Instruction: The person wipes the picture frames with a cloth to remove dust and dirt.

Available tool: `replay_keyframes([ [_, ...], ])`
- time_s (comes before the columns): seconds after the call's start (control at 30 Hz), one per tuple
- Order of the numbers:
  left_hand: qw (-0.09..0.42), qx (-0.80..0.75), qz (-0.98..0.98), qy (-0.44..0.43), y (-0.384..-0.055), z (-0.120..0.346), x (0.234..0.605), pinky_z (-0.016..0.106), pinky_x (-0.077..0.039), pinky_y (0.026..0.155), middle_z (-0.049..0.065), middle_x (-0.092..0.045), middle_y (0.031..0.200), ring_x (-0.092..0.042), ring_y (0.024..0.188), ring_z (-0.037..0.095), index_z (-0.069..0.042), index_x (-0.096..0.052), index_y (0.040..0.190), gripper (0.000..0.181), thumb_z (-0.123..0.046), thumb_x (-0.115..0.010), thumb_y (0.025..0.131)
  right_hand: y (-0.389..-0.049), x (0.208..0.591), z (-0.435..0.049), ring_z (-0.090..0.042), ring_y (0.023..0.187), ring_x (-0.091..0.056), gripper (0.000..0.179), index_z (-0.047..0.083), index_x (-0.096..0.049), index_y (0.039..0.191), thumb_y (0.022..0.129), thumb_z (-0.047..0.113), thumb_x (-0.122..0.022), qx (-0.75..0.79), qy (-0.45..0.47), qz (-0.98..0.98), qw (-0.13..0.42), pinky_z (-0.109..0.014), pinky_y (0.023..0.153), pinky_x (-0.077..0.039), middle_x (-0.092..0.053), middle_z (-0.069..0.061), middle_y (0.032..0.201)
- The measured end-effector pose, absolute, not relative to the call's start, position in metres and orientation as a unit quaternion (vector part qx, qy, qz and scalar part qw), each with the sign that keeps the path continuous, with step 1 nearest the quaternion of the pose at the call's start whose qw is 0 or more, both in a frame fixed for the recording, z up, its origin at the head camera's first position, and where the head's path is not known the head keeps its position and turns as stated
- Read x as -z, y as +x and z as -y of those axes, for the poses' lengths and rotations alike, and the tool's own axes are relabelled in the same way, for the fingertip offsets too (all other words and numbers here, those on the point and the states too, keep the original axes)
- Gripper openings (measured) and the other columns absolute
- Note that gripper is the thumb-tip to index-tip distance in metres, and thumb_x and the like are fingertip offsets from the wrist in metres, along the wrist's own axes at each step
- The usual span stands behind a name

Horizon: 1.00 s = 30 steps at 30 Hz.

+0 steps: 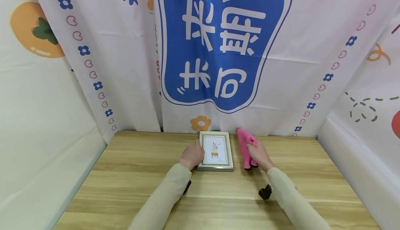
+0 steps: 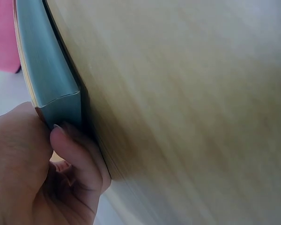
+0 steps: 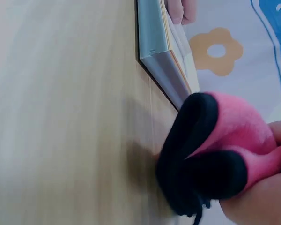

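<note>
A picture frame (image 1: 231, 153) with a pale border and a drawing of a potted plant lies flat on the wooden table (image 1: 218, 202). My left hand (image 1: 191, 154) grips its left edge, and in the left wrist view the curled fingers (image 2: 77, 154) sit against the blue-grey side of the frame (image 2: 42, 51). To the right of the frame, my right hand (image 1: 260, 155) holds a bunched pink cloth (image 1: 244, 150) with black edging. In the right wrist view the folded cloth (image 3: 239, 122) hangs close over the tabletop, its black rim toward the camera.
Behind the table hangs a white curtain (image 1: 134, 94) with a large blue printed patch (image 1: 218, 59), reaching the table's back edge. Printed white sheets (image 1: 40, 112) close in the left and right sides. Black wrist-camera mounts (image 1: 265, 192) sit under the forearms.
</note>
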<state>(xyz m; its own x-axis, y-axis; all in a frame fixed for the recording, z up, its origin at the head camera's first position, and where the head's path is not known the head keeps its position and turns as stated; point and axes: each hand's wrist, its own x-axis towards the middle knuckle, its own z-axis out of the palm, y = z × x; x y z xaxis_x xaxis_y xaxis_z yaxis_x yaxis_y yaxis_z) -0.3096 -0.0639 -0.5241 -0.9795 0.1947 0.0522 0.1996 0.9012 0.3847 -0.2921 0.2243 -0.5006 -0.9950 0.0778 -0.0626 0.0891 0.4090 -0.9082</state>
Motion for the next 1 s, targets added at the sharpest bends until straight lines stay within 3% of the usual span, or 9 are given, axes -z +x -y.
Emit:
replay_keyframes([
  [0.23, 0.005, 0.191, 0.977, -0.094, -0.311, 0.064, 0.527, 0.046, -0.058, 0.059, 0.017, -0.058, 0.070, -0.065, 0.062, 0.034, 0.004, -0.052, 0.123, 0.027, -0.021, -0.051, 0.112, -0.316, 0.513, -0.198, -0.009, 0.058, -0.049, 0.027, 0.013, -0.042, 0.084, 0.108, 0.019, -0.053, 0.618, 0.080, -0.782, 0.014, -0.023, 0.058, -0.043, -0.043, 0.003, 0.071],
  [0.47, 0.000, 0.182, 0.980, -0.082, -0.308, 0.060, 0.523, 0.043, -0.057, 0.055, 0.017, -0.056, 0.071, -0.065, 0.060, 0.031, 0.006, -0.052, 0.126, 0.030, -0.021, -0.050, 0.113, -0.326, 0.514, -0.180, -0.009, 0.070, -0.048, 0.023, 0.013, -0.042, 0.086, 0.104, 0.014, -0.055, 0.641, 0.084, -0.763, 0.000, -0.023, 0.067, -0.041, -0.040, 0.001, 0.081],
  [0.6, -0.003, 0.160, 0.984, -0.077, -0.308, 0.059, 0.524, 0.038, -0.055, 0.049, 0.014, -0.053, 0.070, -0.061, 0.054, 0.025, 0.008, -0.051, 0.129, 0.032, -0.019, -0.047, 0.114, -0.326, 0.512, -0.179, -0.009, 0.067, -0.046, 0.018, 0.012, -0.044, 0.091, 0.106, 0.014, -0.054, 0.654, 0.086, -0.751, 0.022, -0.022, 0.063, -0.041, -0.041, 0.001, 0.081],
  [0.8, -0.006, 0.160, 0.984, -0.074, -0.308, 0.058, 0.525, 0.033, -0.049, 0.044, 0.012, -0.051, 0.066, -0.054, 0.049, 0.020, 0.009, -0.050, 0.131, 0.032, -0.017, -0.046, 0.114, -0.327, 0.510, -0.183, -0.010, 0.072, -0.048, 0.016, 0.011, -0.044, 0.094, 0.105, 0.016, -0.054, 0.645, 0.081, -0.758, 0.045, -0.023, 0.068, -0.042, -0.043, -0.001, 0.088],
  [1.0, 0.011, 0.122, 0.988, -0.099, -0.309, 0.056, 0.527, 0.035, -0.055, 0.046, 0.014, -0.058, 0.072, -0.060, 0.050, 0.021, 0.016, -0.047, 0.141, 0.041, -0.014, -0.047, 0.113, -0.325, 0.513, -0.185, -0.007, 0.057, -0.049, 0.016, 0.013, -0.040, 0.095, 0.105, 0.013, -0.052, 0.642, 0.079, -0.760, 0.052, -0.022, 0.060, -0.041, -0.042, 0.005, 0.070],
])
